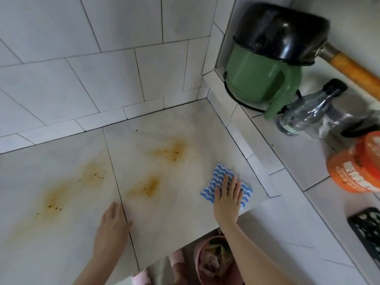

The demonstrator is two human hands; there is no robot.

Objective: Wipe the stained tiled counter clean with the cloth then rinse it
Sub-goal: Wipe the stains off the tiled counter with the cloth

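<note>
Seen from above, nearest the viewer and below the front edge of the worktop (174, 219), a pink bucket (196, 258) holding food scraps stands on the floor beside two pink slippers (176, 256). The left hand (112, 223) lies palm down on the pale tiled worktop near its front edge, fingers straight and together, holding nothing. The right hand (227, 199) presses flat on a blue-and-white wavy-striped cloth (221, 174), fingers straight and slightly spread on top of it rather than curled round it. The cloth lies near the worktop's front right corner, close to its right edge. Orange-brown stains with dark specks mark the worktop to the left of the cloth: one patch (149, 187) in the middle, one (172, 153) farther back, and a long smear (53, 202) toward the left edge. White wall tiles (102, 68) rise behind the back edge. To the right, a raised tiled ledge (292, 153) carries an orange lidded tub (353, 171), a clear plastic bottle (304, 114), and a green jug (257, 83) with a black pot (281, 31) upturned over it.
</note>
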